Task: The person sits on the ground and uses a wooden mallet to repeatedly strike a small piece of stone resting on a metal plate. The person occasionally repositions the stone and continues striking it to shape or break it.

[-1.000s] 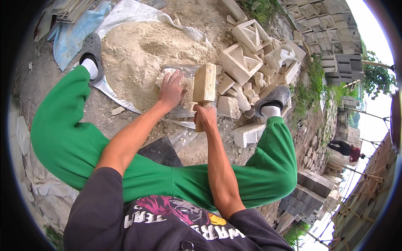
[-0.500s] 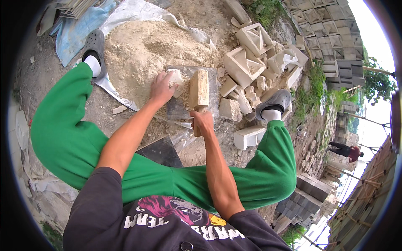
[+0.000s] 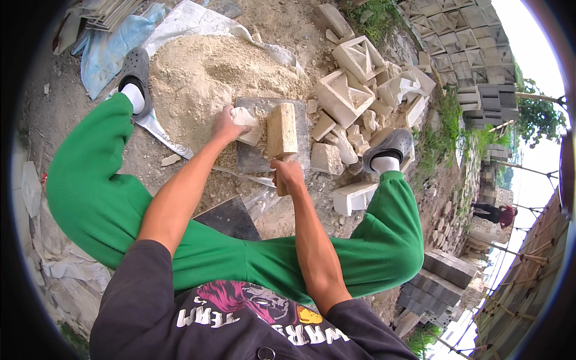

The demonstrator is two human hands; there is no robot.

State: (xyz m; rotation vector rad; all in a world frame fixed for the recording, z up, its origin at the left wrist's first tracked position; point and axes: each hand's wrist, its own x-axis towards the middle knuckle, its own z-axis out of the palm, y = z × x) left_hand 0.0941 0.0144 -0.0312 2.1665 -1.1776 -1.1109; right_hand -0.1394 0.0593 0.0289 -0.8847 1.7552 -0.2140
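My right hand [image 3: 288, 174] is wrapped round the handle of a wooden mallet [image 3: 282, 129] with a thick, blocky head. That head is over the right part of a flat grey slab [image 3: 261, 161] on the ground. With my left hand [image 3: 227, 127] I grip a pale, whitish chunk of broken block [image 3: 246, 125] at the slab's left edge, thumb across its near side. Crumbs and powder lie on the slab around the chunk. Beyond it spreads a heap of crushed tan material [image 3: 198, 78].
A white sheet [image 3: 201, 15] edges the heap, with a blue tarp [image 3: 111, 51] at its left. Broken hollow blocks [image 3: 345, 96] are piled by my right shoe [image 3: 390, 147]. Grey blocks [image 3: 441, 279] are stacked farther right. A person [image 3: 495, 214] stands in the distance.
My left hand has shifted slightly left and turned the pale chunk, showing more of its flat face. The mallet stays at nearly the same spot, in my right hand.
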